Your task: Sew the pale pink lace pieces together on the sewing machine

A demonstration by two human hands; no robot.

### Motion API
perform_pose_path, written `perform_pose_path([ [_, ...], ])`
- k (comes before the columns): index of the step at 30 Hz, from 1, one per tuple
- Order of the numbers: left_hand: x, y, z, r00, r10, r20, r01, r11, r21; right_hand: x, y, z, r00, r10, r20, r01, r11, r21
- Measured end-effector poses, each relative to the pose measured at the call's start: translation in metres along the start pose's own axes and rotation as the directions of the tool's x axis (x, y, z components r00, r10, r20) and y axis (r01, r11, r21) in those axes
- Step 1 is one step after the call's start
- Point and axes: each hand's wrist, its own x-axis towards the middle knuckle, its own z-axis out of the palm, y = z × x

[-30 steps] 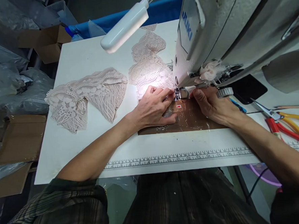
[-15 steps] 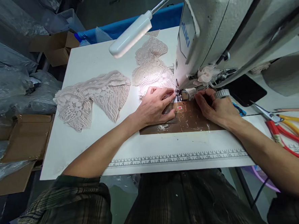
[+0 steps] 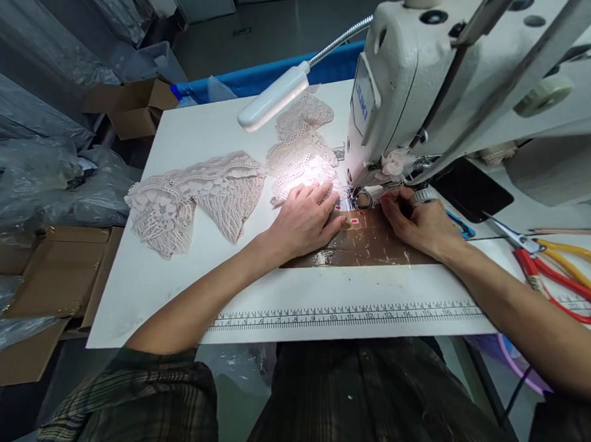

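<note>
My left hand (image 3: 308, 220) lies palm down, fingers stretched out, its fingertips on pale lace fabric (image 3: 302, 170) just left of the presser foot (image 3: 357, 198). Part of the palm rests over a brown sheet (image 3: 377, 243) taped to the table. To the right of the foot, my right hand (image 3: 420, 223) is closed with curled fingers; whatever they pinch, if anything, is hidden. The sewing machine (image 3: 393, 101) stands over both. Another lace piece (image 3: 198, 193) lies flat on the left of the white table (image 3: 179, 281).
Red-and-yellow-handled scissors (image 3: 563, 271), a black phone-like slab (image 3: 468, 184) and a small blue tool (image 3: 460, 225) lie at the right. A white lamp (image 3: 275, 99) hangs over the lace. Printed ruler marks (image 3: 331, 317) run along the front edge. Cardboard boxes (image 3: 53, 269) stand left.
My left fingertips have drawn back leftward from the presser foot and now lie flatter on the lace. My right hand stays beside the foot. The camera view has tilted up.
</note>
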Motion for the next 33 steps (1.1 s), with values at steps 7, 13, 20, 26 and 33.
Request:
perform_pose_path([
  [7,0.022,-0.01,-0.001,0.993,0.105,0.047,-0.112,0.979,0.173,0.0,-0.004,-0.001,1.0,-0.009,-0.006,0.009,1.0,-0.023],
  [13,0.017,-0.009,0.012,0.995,0.094,-0.018,-0.091,0.986,0.143,0.0,-0.008,-0.003,1.0,0.015,0.019,-0.015,1.0,-0.001],
  [20,0.008,-0.01,0.024,0.996,-0.027,-0.089,0.027,1.0,-0.002,-0.001,-0.009,-0.005,1.0,-0.002,0.024,0.002,1.0,0.03],
  [26,0.023,-0.035,0.014,0.973,-0.179,-0.145,0.172,0.983,-0.065,-0.003,-0.003,0.0,0.999,-0.04,-0.004,0.04,0.999,-0.017],
  [33,0.086,-0.105,0.012,0.967,-0.254,-0.019,0.245,0.948,-0.202,-0.003,0.002,0.005,0.997,-0.073,-0.023,0.072,0.996,-0.049],
])
